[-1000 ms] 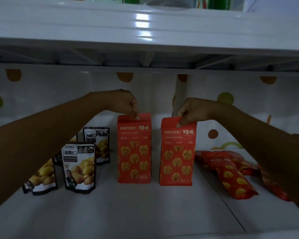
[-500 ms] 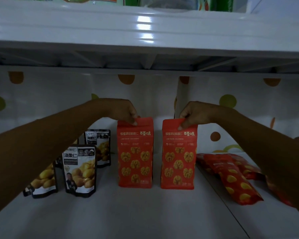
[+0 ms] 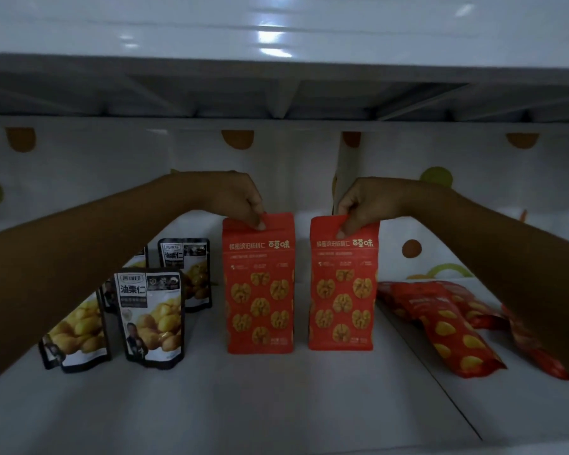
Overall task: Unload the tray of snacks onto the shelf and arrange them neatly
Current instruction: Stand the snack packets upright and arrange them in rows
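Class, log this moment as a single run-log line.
left hand: pinches top of left red bag | right hand: pinches top of right red bag | bags: upright on shelf, apart

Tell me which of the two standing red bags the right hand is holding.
The right-hand red bag, beside the flat red packs; the right hand pinches its top edge.

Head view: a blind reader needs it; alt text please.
The left hand pinches the top of the left walnut bag, the right hand the right walnut bag; both red bags stand upright, apart, on a white shelf. Black chestnut pouches stand at left; red snack packets lie flat at right.
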